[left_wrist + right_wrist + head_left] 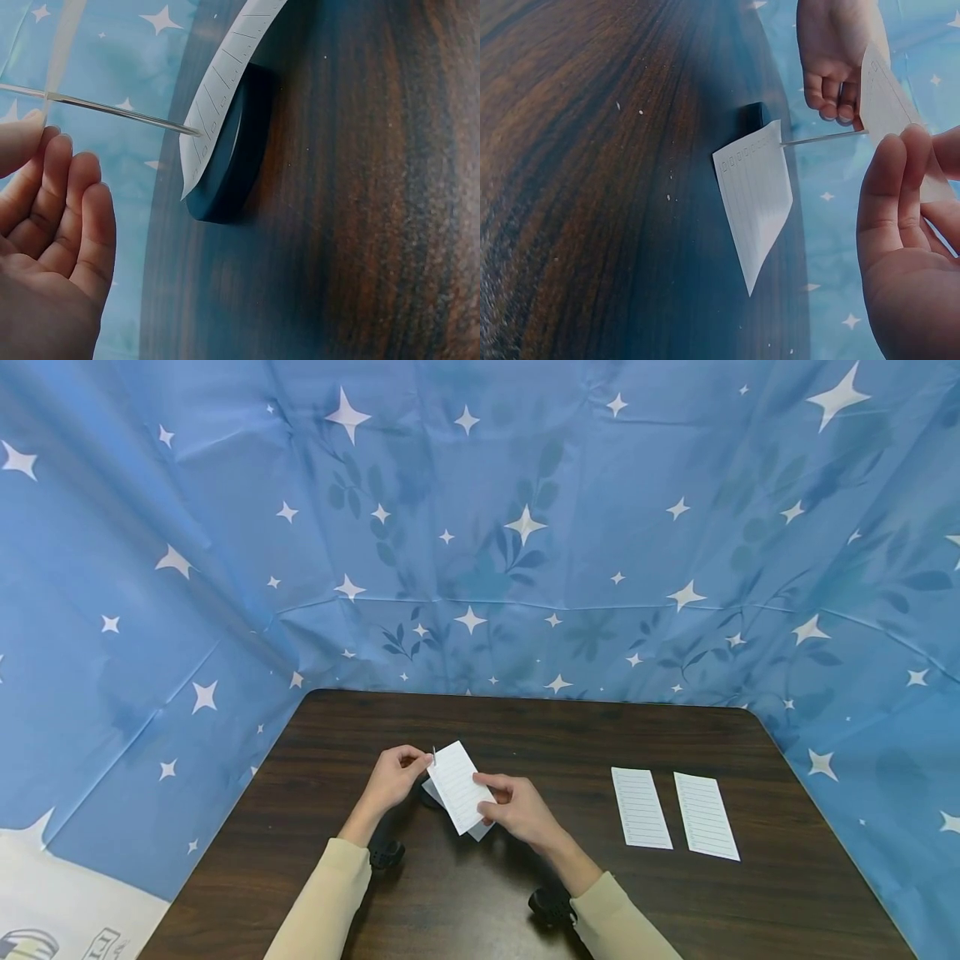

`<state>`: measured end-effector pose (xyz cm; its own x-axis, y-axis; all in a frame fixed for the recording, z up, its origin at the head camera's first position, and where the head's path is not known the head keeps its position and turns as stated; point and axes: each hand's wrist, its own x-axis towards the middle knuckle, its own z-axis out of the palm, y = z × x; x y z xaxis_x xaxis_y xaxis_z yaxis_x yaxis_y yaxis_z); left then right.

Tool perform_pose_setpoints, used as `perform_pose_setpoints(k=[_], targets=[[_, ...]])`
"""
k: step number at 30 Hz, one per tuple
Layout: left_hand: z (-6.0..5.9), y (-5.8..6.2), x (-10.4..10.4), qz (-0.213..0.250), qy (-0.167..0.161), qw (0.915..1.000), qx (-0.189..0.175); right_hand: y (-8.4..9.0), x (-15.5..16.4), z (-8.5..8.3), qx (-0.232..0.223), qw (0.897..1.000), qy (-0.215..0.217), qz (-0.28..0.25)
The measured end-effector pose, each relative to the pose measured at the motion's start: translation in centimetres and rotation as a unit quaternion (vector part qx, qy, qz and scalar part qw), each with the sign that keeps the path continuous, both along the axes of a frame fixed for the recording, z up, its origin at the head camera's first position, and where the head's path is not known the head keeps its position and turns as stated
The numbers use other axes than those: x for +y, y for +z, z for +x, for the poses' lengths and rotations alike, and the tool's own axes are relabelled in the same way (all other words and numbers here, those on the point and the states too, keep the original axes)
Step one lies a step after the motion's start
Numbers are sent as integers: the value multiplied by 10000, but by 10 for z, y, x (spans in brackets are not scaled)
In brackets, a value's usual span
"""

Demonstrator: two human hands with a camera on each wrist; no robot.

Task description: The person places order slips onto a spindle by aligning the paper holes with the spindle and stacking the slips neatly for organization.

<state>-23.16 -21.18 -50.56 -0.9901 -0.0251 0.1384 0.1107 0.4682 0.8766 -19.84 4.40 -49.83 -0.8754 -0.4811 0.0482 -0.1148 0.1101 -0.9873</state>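
A white lined checklist sheet [457, 787] is held up between both hands, with the thin metal spike [127, 114] of a paper spindle passing through it near one corner. My left hand [393, 779] pinches that sheet at its upper left corner, right beside the spike. On the opposite edge, my right hand [522, 812] grips the sheet between thumb and fingers. Lower on the spike, another lined sheet [756, 196] lies against the round black base [236, 176], which stands on the table. From the head view, the held sheet hides most of the lower one.
Two more lined sheets, one [642, 808] nearer and another [707, 816] farther right, lie side by side on the dark wooden table [555, 735]. A blue star-patterned curtain [480, 527] hangs behind the table and along its sides.
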Motion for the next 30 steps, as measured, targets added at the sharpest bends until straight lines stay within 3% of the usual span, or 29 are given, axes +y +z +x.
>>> perform_pose_setpoints(k=[16, 30], targets=[[0, -7, -4, -165, -8, 9998, 57, -5, -5, 0, -26, 9999, -110, -23], [-1, -17, -3, -574, 56, 9983, 118, -8, -4, 1, 220, 9982, -116, 548]])
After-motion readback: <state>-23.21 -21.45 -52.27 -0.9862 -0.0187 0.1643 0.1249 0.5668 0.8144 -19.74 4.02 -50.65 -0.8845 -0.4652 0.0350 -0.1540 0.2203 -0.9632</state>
